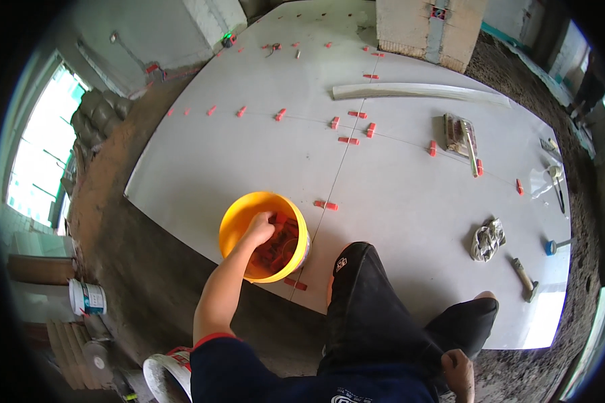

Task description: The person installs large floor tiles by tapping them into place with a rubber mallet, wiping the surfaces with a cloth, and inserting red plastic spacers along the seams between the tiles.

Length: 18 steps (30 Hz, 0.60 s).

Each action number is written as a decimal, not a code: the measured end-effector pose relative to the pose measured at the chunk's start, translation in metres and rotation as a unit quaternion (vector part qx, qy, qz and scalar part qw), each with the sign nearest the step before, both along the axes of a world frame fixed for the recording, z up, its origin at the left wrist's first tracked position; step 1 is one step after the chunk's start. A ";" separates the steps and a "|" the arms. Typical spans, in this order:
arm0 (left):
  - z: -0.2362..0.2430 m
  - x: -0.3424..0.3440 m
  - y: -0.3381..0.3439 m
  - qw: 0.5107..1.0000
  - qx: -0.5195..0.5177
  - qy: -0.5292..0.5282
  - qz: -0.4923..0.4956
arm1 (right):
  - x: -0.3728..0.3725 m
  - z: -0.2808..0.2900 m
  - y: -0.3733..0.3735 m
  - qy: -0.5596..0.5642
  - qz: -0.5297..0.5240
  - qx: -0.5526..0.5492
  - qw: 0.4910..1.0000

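Note:
My left hand (260,229) reaches inside a yellow bucket (231,227) standing on the pale tiles. Its fingers are closed at the heap of red tile-levelling wedges (275,254), seemingly around one; the fingertips are partly hidden. Low in the picture, beside my bent leg, my right hand (456,371) is curled closed; whatever it may hold does not show. Red wedges stand along the tile joints, among them one wedge (326,205) just right of the bucket and another wedge (296,285) by its base.
A long pale straightedge (420,91) lies across the far tiles. To the right are a brush on a tray (458,138), a crumpled plastic bag (488,240) and a hammer (524,279). White buckets (87,297) stand on dark ground at left. A person (587,87) is at far right.

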<state>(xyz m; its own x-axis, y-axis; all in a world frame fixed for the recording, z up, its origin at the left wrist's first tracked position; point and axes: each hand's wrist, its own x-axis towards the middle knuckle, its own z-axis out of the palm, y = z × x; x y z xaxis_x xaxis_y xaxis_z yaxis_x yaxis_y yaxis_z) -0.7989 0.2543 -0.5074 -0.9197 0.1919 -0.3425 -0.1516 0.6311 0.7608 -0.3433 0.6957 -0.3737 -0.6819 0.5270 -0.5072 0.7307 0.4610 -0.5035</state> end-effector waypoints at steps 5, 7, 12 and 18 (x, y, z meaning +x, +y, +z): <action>0.120 0.068 0.052 0.914 0.400 -0.052 0.051 | -0.029 0.002 0.004 0.176 0.053 -0.057 0.981; 0.149 0.108 0.092 0.848 0.523 -0.076 0.023 | -0.041 0.009 0.008 0.186 0.035 -0.102 0.977; 0.173 0.212 0.235 0.821 0.499 -0.236 -0.145 | -0.047 0.032 0.033 0.342 0.121 -0.109 0.925; 0.166 0.285 0.370 0.755 0.349 -0.490 -0.259 | 0.004 0.034 0.097 0.463 0.188 -0.082 0.862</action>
<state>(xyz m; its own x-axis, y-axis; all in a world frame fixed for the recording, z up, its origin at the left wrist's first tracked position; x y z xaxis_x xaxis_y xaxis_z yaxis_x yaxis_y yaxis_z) -0.5139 0.6241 -0.3413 -0.0295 0.8882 -0.4585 -0.7284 0.2950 0.6184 -0.3398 0.7928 -0.3398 -0.9417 0.1532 0.2996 -0.2050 0.4450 -0.8717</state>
